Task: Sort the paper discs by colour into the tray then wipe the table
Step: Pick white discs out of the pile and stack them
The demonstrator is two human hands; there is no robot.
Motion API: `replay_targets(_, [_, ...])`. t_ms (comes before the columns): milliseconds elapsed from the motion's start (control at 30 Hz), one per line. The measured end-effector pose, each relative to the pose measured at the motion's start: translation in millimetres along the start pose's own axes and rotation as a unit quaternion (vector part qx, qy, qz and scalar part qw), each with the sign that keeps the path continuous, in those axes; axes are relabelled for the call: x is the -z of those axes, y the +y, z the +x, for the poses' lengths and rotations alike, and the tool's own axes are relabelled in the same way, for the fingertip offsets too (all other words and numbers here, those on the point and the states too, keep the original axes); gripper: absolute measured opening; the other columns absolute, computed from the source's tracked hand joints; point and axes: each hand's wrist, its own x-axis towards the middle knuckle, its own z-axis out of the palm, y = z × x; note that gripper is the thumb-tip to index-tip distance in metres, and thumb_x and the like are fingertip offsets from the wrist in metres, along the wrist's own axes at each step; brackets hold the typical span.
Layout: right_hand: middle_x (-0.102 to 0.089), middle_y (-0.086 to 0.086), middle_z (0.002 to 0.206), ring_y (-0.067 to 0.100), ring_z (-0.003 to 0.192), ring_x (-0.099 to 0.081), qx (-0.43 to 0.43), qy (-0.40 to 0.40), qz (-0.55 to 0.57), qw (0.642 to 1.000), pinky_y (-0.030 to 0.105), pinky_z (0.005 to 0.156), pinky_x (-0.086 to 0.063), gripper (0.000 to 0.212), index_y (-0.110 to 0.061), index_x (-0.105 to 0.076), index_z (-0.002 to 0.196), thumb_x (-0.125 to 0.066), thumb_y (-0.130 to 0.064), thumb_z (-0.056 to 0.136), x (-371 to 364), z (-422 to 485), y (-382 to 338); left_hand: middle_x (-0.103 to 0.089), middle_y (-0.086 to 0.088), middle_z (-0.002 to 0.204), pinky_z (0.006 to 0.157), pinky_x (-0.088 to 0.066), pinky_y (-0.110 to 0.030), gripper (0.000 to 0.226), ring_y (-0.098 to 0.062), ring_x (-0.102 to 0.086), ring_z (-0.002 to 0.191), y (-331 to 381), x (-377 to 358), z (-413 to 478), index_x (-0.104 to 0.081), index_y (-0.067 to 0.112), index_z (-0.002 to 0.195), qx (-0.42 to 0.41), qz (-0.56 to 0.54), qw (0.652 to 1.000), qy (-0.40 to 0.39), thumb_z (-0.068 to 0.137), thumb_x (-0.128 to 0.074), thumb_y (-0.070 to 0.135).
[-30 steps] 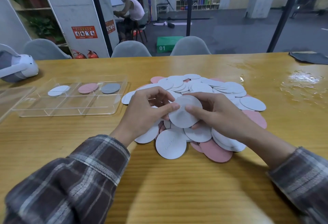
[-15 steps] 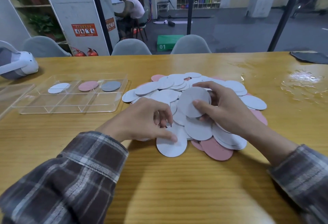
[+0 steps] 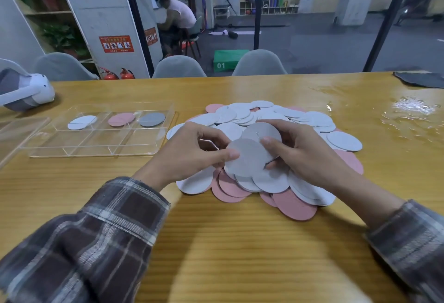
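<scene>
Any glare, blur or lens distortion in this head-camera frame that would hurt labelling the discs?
Head view: glare flares on the wet patch at the right of the table; the left sleeve is motion-blurred in the near corner; the left hand, right hand and held discs are fairly sharp; wide-angle bending leans the left pillar and right post outward; the clear tray walls are faint.

L hand (image 3: pixel 189 153), R hand (image 3: pixel 310 158) on 2 discs (image 3: pixel 247 162) above pile (image 3: pixel 344 141)
</scene>
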Motion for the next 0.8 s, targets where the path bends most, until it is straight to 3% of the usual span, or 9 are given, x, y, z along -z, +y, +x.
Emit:
replay_targets(100, [-0.075, -0.007, 0.113, 0.021, 0.097, -0.075, -0.005, -0.021, 0.032, 0.999, 0.052, 0.083, -0.062, 0.026, -0.027, -0.068, 0.126, -0.05, -0.021, 0.108, -2, -1, -3, -0.076, -0.014, 0.081, 0.069, -0.06, -0.027, 0.011, -0.024, -0.074, 0.07, -1, -8, 2, -0.078, 0.003, 0.094, 0.004, -0.047, 0.998, 0.051, 0.088, -0.082, 0.012])
replay_targets(200, [-0.073, -0.009, 0.118, 0.014, 0.113, -0.068, -0.009, -0.027, 0.078, 0.997, 0.041, 0.083, -0.063, 0.031, -0.026, -0.07, 0.124, -0.043, -0.021, 0.11, -4, -1, -8, -0.075, -0.018, 0.079, 0.066, -0.062, -0.031, 0.021, -0.033, -0.076, 0.069, -4, -14, 5, -0.072, 0.0, 0.097, 0.018, -0.088, 0.992, 0.091, 0.083, -0.086, 0.008])
replay_targets(333, [-0.074, -0.007, 0.115, 0.012, 0.108, -0.07, 0.004, -0.041, 0.055, 0.998, 0.035, 0.084, -0.062, 0.026, -0.024, -0.068, 0.127, -0.054, -0.03, 0.106, -5, -3, -8, -0.074, -0.019, 0.074, 0.065, -0.063, -0.035, 0.027, -0.031, -0.074, 0.064, -5, -20, 6, -0.069, 0.0, 0.094, 0.013, -0.093, 0.99, 0.108, 0.078, -0.09, 0.007])
replay_targets(533, [-0.074, -0.01, 0.115, 0.007, 0.102, -0.072, 0.029, -0.017, -0.008, 0.999, 0.035, 0.085, -0.062, 0.038, -0.023, -0.065, 0.133, -0.071, -0.02, 0.096, -5, -2, -4, -0.075, -0.01, 0.082, 0.068, -0.065, -0.04, 0.025, -0.032, -0.076, 0.068, -4, -19, 6, -0.071, 0.002, 0.09, -0.002, -0.07, 0.993, 0.099, 0.081, -0.089, 0.016])
replay_targets(700, [-0.072, -0.005, 0.117, 0.014, 0.095, -0.074, 0.029, 0.008, -0.001, 1.0, 0.041, 0.078, -0.063, 0.038, -0.026, -0.063, 0.134, -0.07, -0.021, 0.097, -3, -1, -1, -0.074, 0.013, 0.086, 0.066, -0.049, -0.016, 0.021, -0.005, -0.069, 0.08, -9, 24, 1, -0.076, 0.028, 0.085, 0.007, 0.194, 0.981, 0.014, 0.076, -0.091, 0.039])
replay_targets(733, [-0.072, -0.006, 0.116, 0.014, 0.094, -0.074, 0.03, 0.007, -0.001, 1.0, 0.042, 0.078, -0.063, 0.037, -0.026, -0.064, 0.134, -0.07, -0.022, 0.097, -3, -1, -1, -0.073, 0.016, 0.089, 0.066, -0.049, -0.018, 0.023, -0.003, -0.067, 0.084, -11, 32, -1, -0.076, 0.031, 0.086, 0.026, 0.215, 0.976, -0.007, 0.073, -0.093, 0.04])
replay_targets(800, [-0.073, -0.01, 0.115, 0.012, 0.1, -0.072, 0.038, 0.003, -0.017, 0.999, 0.042, 0.086, -0.061, 0.037, -0.026, -0.064, 0.134, -0.07, -0.023, 0.097, -3, -1, 0, -0.07, 0.017, 0.095, 0.068, -0.057, -0.034, 0.028, 0.0, -0.064, 0.093, -15, 42, -4, -0.078, 0.035, 0.089, 0.058, 0.213, 0.975, -0.031, 0.068, -0.096, 0.039])
